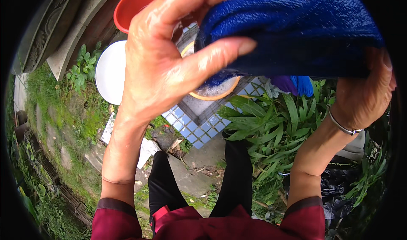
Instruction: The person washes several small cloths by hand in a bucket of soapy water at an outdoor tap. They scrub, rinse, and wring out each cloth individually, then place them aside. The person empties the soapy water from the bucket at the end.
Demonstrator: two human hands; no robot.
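Note:
A wet blue cloth (286,27) is stretched between my two hands, high and close to the camera. My left hand (165,46) grips its left end, thumb in front and fingers behind, with wet, shiny skin. At the upper right, my right hand (365,84) holds the other end; a metal bangle circles that wrist. Below the cloth stands a basin with a yellow rim (211,97), holding foamy water, partly hidden by my left hand and the cloth. It sits within a sink edged in light blue tiles (187,122).
A red basin (127,11) and a white round basin (109,73) stand to the left. Purple cloth (284,84) and bright blue cloth (302,85) lie by the tiled edge. Leafy plants (279,122) crowd the right side, with a black plastic bag (337,189) lower down. Mossy ground (63,122) spreads left.

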